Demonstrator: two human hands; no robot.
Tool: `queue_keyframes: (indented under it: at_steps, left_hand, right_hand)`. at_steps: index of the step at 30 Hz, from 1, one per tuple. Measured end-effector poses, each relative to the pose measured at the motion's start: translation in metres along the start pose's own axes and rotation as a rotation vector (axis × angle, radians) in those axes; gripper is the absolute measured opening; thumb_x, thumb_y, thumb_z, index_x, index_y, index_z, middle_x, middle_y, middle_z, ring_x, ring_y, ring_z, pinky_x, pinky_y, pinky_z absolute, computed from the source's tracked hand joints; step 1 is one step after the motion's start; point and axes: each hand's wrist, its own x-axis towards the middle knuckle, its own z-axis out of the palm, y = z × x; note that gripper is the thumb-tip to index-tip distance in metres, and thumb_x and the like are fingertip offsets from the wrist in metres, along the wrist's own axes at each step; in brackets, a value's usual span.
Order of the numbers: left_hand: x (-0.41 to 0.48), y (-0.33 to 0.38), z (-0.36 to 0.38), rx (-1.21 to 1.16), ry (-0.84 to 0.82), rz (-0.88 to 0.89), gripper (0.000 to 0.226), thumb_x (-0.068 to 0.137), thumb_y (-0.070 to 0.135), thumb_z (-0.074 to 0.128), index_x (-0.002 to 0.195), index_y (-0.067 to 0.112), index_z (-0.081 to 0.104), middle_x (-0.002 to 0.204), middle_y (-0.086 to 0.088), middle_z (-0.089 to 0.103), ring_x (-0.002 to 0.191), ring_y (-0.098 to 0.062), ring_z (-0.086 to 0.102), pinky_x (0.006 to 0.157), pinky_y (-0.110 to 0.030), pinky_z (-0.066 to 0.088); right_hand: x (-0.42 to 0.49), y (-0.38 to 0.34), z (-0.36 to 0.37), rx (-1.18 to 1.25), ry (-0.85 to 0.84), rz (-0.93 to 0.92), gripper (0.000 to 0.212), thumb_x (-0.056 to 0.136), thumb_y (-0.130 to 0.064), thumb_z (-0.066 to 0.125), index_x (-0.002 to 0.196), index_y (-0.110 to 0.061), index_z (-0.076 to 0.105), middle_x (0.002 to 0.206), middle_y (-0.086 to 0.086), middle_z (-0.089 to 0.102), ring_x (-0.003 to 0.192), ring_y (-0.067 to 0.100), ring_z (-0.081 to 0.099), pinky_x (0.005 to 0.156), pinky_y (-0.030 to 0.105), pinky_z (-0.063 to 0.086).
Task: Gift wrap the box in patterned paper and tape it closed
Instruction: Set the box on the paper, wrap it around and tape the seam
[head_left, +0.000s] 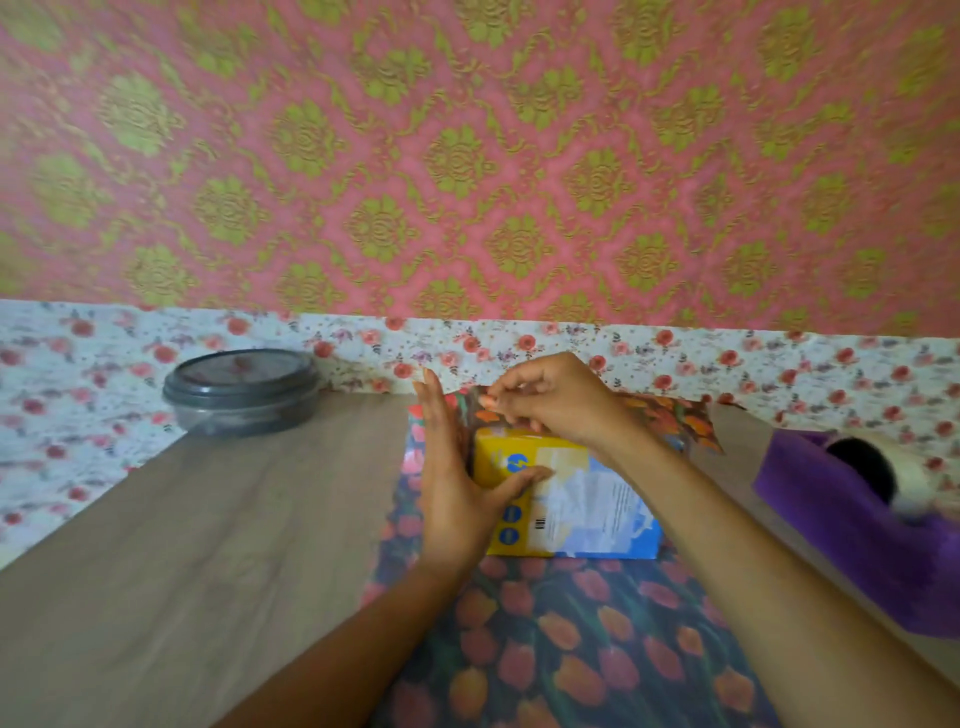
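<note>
We're early in the wrap: the box sits on the tulip paper on the desk, our left hand flat and open against its left side, our right hand pinching the paper's far edge. Next, we reckon, pull that edge over the top, then reach right for the purple tape dispenser

Centre frame, the box sits on the paper, which runs down to the bottom edge and rises behind the box. Left hand lies flat against the box's left side, thumb on top; right hand sits over its far edge, pinching the raised paper. Container at middle left on the worktop, tape dispenser at the right edge, wall across the upper frame behind it all
</note>
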Motion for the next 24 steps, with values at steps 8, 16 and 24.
queue_keyframes:
  at_steps: [8, 16, 24]
  left_hand:
    - [-0.003, 0.005, 0.0, 0.014, 0.005, -0.014, 0.124, 0.062, 0.026, 0.086, 0.128, 0.073, -0.008, 0.158, -0.003, 0.016, 0.145, -0.011, 0.016, 0.115, -0.043, 0.028]
    - [-0.004, 0.003, -0.001, 0.103, 0.006, 0.046, 0.09, 0.061, 0.038, 0.084, 0.131, 0.056, 0.03, 0.144, 0.027, 0.028, 0.141, -0.003, 0.024, 0.113, -0.035, 0.032]
    - [0.0, -0.002, -0.004, 0.013, -0.02, -0.05, 0.059, 0.054, 0.036, 0.088, 0.104, 0.037, 0.058, 0.128, 0.003, 0.059, 0.118, -0.016, 0.057, 0.092, -0.041, 0.052]
  right_hand:
    - [0.013, 0.007, -0.006, -0.145, -0.116, 0.079, 0.004, 0.079, -0.012, 0.073, 0.082, -0.009, 0.072, 0.051, -0.004, 0.058, 0.036, -0.004, 0.045, 0.038, 0.009, 0.032]
    - [0.021, 0.018, -0.018, -0.445, -0.01, 0.18, 0.048, 0.052, -0.055, 0.08, 0.067, -0.015, 0.059, 0.067, 0.005, 0.052, 0.066, 0.018, 0.048, 0.062, 0.03, 0.036]
    - [0.018, 0.021, -0.039, -0.516, -0.097, 0.328, 0.06, 0.058, -0.054, 0.078, 0.049, -0.016, 0.033, 0.051, 0.003, 0.023, 0.049, 0.018, 0.026, 0.054, 0.029, 0.017]
